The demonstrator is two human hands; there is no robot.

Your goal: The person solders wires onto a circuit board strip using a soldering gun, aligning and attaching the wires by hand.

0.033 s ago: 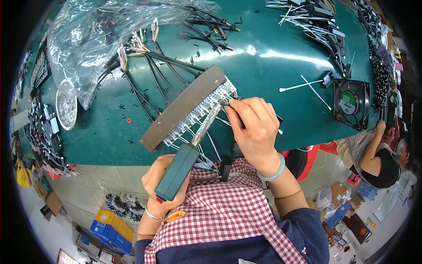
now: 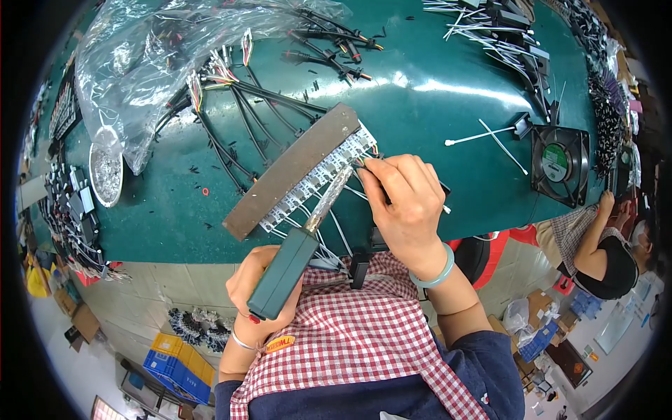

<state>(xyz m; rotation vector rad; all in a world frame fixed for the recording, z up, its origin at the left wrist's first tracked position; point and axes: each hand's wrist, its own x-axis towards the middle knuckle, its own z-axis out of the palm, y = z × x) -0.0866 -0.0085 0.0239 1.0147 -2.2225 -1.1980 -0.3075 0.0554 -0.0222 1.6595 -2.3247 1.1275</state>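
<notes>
My left hand (image 2: 243, 283) is wrapped round the green handle of a soldering iron (image 2: 283, 271). Its metal barrel slants up and right, the tip ending by the fingers of my right hand (image 2: 407, 203). Those fingertips pinch a thin wire (image 2: 360, 162) at the upper right end of a row of small white circuit boards (image 2: 315, 183). The boards run along the near side of a brown bar (image 2: 294, 170) lying diagonally on the table. White cables (image 2: 338, 227) trail from the row toward my apron, where a small black block (image 2: 359, 271) hangs.
Black cables with stripped ends (image 2: 241, 115) lie beyond the bar, beside a clear plastic bag (image 2: 133, 63). A small white dish (image 2: 106, 175) sits at left. To the right stand a black fan (image 2: 558, 166) and loose cable ties (image 2: 502, 147). Another person (image 2: 605, 245) works at far right.
</notes>
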